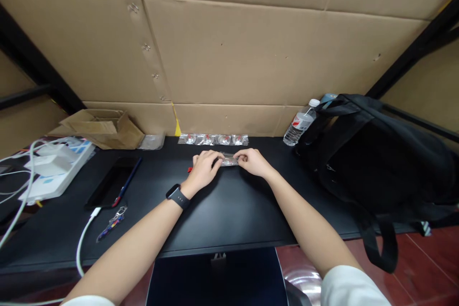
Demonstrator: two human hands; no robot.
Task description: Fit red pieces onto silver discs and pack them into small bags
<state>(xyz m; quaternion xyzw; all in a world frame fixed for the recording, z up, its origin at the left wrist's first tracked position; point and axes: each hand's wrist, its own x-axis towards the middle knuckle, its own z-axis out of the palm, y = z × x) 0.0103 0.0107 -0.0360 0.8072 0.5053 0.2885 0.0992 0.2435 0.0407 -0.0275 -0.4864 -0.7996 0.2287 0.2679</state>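
Between my two hands lies a small clear plastic packet (229, 161), just above or on the black tabletop; its contents are too small to make out. My left hand (205, 166), with a dark watch (178, 196) on the wrist, pinches the packet's left end. At the opposite end, the fingers of my right hand (253, 161) are closed on it. A little red item (190, 169) shows beside my left hand, partly hidden. Behind the hands, several shiny clear packets (224, 140) with red marks form a row along the cardboard wall.
On the left are a brown paper bag (103, 129), a flat clear packet (152, 142), a phone (111, 184) with a pen (128, 181), a keychain (112, 224) and a white power strip (60, 172) with cables. To the right stand a water bottle (300, 124) and a black backpack (380, 162).
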